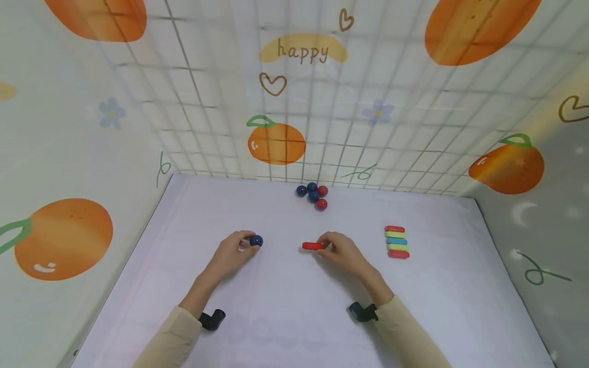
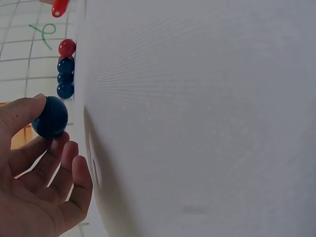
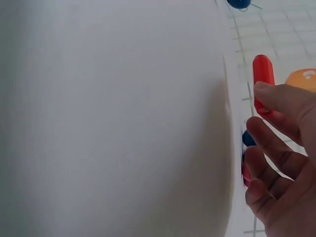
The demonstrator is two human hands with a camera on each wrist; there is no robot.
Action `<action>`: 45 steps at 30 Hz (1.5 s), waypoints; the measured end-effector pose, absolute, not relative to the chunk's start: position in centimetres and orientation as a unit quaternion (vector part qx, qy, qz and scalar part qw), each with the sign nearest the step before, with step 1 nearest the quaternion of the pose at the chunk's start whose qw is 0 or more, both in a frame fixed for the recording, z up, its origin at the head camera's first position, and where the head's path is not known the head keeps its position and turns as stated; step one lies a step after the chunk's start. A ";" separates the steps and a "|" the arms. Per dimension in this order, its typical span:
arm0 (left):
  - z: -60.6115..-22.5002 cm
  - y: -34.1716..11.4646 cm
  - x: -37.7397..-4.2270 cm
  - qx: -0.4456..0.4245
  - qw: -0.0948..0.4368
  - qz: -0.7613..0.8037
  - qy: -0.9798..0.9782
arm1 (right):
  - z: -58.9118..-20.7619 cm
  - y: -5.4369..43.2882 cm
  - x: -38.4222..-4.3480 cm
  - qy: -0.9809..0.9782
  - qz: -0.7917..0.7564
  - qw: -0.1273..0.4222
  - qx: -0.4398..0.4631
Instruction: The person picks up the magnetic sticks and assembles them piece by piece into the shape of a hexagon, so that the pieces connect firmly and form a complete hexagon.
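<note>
Between thumb and fingers, my left hand (image 1: pixel 233 254) pinches a dark blue ball (image 1: pixel 256 240); the left wrist view shows this glossy ball (image 2: pixel 51 117) at the fingertips. My right hand (image 1: pixel 342 253) pinches a short red stick (image 1: pixel 312 246) by one end, its other end pointing left. Seen from the right wrist, the red stick (image 3: pixel 263 81) has rounded, faceted sides. A gap of bare table separates the two hands. Both held things appear slightly raised above the white table (image 1: pixel 276 296), though how high I cannot tell.
Near the back wall, dark blue balls (image 1: pixel 301 190) and red balls (image 1: pixel 321 204) sit grouped. To the right of my right hand lies a column of coloured sticks (image 1: pixel 397 241) in red, yellow and blue. A patterned wall (image 1: pixel 221 148) closes off the table's back.
</note>
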State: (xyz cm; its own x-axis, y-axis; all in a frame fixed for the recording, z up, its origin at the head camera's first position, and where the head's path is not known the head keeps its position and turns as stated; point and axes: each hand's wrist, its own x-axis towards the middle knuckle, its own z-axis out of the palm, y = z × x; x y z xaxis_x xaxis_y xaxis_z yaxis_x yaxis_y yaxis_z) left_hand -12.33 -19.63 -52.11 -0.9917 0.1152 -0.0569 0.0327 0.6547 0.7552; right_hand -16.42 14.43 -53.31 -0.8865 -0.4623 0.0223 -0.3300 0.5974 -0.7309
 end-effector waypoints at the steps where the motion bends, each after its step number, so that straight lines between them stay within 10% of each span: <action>1: -52.1 -19.6 -12.3 0.040 0.050 0.414 0.908 | -53.4 14.2 -16.5 0.889 -0.389 0.086 -0.225; 45: -52.2 -18.6 -12.0 0.039 0.058 0.420 0.905 | -53.5 6.2 -18.4 0.864 -0.390 0.145 -0.282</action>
State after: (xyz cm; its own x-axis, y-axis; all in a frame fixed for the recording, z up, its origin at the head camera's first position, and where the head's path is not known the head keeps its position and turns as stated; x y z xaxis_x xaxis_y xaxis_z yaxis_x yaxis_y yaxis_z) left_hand -12.01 -18.62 -52.23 -0.9902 0.1194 -0.0728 0.0216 0.6448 0.7641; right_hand -18.42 6.17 -53.47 -0.7990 -0.6006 -0.0296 -0.3749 0.5360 -0.7564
